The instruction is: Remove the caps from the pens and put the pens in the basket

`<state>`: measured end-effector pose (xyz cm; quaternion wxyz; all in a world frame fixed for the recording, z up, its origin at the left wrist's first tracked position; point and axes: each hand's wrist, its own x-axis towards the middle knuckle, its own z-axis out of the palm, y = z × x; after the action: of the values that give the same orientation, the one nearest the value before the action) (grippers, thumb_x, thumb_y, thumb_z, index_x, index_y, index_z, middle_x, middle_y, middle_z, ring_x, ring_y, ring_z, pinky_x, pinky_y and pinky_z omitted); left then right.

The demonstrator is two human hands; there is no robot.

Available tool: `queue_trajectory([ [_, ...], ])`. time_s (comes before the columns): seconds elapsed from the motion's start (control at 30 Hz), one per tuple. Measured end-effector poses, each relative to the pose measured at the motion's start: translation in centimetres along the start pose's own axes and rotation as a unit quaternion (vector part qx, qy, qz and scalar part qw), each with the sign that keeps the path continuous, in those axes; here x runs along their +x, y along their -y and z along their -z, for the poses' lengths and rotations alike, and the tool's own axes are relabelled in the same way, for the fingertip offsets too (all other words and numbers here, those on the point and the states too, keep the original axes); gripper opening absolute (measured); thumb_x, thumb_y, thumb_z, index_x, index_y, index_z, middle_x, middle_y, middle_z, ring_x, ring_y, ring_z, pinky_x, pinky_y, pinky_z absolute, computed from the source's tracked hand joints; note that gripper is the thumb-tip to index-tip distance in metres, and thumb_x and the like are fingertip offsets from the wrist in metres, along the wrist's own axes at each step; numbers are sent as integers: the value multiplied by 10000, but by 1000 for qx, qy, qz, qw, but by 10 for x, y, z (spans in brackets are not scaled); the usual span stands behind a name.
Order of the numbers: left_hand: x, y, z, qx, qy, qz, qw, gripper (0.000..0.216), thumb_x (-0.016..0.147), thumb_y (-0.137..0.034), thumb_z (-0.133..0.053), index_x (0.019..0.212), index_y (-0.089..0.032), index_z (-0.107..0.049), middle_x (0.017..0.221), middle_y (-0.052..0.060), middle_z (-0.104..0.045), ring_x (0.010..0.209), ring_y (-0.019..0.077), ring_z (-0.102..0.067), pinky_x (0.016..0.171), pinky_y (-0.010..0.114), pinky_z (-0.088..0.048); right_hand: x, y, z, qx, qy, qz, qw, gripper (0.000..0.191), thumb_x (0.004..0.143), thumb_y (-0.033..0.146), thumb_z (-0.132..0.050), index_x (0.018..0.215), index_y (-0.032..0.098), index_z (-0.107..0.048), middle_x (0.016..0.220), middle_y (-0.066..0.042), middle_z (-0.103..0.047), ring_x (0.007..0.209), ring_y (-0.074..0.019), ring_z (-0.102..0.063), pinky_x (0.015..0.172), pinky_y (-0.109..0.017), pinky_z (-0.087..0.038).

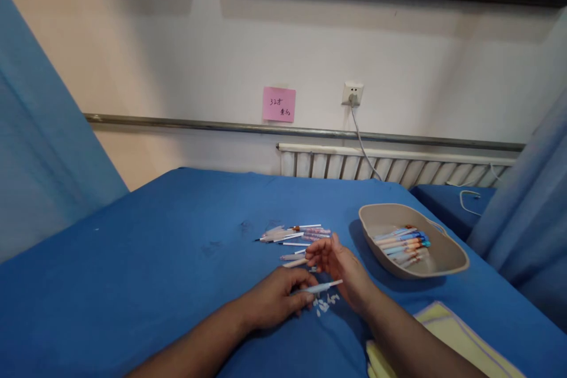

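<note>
My left hand [283,298] pinches a pale blue pen barrel [318,287] whose thin whitish end points right. Just beyond it, my right hand [341,269] is raised with its fingers apart and loosely curved, and nothing shows in it. Under the pen, small white pieces [324,307] lie scattered on the blue cloth. Past my hands is a loose group of pen parts: white refills [296,244], pale barrels [277,233] and pink-patterned barrels [316,230]. Some of these are partly hidden by my fingers.
A beige basket [414,271] holding several assembled-looking pens [401,243] stands to the right. A folded yellow cloth [452,331] lies by my right forearm. Blue cloth [155,260] covers the table; behind it are a radiator [336,165] and a plugged-in cable [361,139]. Curtains hang at both sides.
</note>
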<state>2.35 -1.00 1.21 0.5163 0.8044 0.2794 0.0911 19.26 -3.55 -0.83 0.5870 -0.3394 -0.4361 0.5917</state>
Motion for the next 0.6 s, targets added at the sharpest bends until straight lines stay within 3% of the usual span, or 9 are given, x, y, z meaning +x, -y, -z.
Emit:
queue_trajectory([
  [0.2,3,1,-7,-80,26,3,996,233,836,-383,-524,885,-174,-615,750,-5,-589,581,85,-509,549,184,-417,-7,5,-13,72,32,-29,996,645,769,726,-367,853,152,-651,864,-87,-644,824,-187,-581,774,-306,-419],
  [0.33,5,6,-3,-188,30,6,982,293,791,-408,-599,930,-150,-615,732,10,-607,579,87,-532,553,197,-437,-3,12,-7,162,23,-59,985,623,775,713,-379,845,157,-650,906,-88,-646,856,-195,-589,771,-306,-432],
  [0.47,7,15,15,-286,-61,-3,956,269,769,-350,-653,927,-136,-615,731,26,-622,566,88,-552,558,205,-436,10,12,18,148,-96,-47,983,462,768,602,-533,779,153,-640,796,-61,-641,730,-155,-593,670,-256,-445],
  [0.53,9,20,25,-330,-128,-11,935,250,766,-321,-662,924,-135,-612,737,31,-628,575,90,-557,569,206,-437,17,7,32,76,-171,-16,982,331,721,486,-651,762,158,-628,737,-27,-627,642,-123,-562,575,-214,-412],
  [0.6,11,27,34,-359,-168,-13,918,248,764,-302,-664,941,-137,-608,750,30,-632,594,95,-568,587,211,-445,23,0,44,-23,-203,1,979,282,705,435,-668,751,162,-614,712,-10,-619,599,-110,-534,533,-203,-380],
])
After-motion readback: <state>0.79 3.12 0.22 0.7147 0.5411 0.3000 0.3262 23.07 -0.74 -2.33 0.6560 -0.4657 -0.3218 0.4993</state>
